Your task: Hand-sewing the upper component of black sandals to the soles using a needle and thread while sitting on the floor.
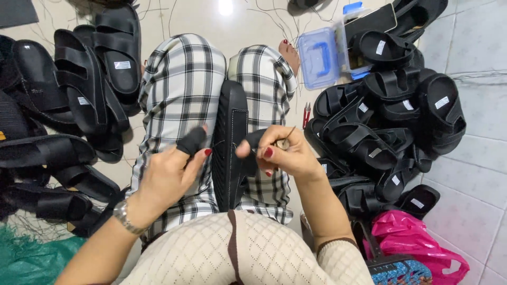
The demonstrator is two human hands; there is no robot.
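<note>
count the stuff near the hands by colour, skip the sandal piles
black: 2, sole gripped between the knees, finger guard on left hand
blue: 1, box lid
red: 1, snips
pink: 1, bag
silver: 1, needle in right hand
total: 6

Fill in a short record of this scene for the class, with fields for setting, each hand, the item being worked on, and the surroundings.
Setting: person seated on a tiled floor, legs in checked trousers
Left hand: black cover on one finger, beside the sole
Right hand: pinches a thin needle
Item: black sandal sole standing on edge between the knees
Surroundings: piles of black sandals both sides, blue plastic box, pink bag
</note>
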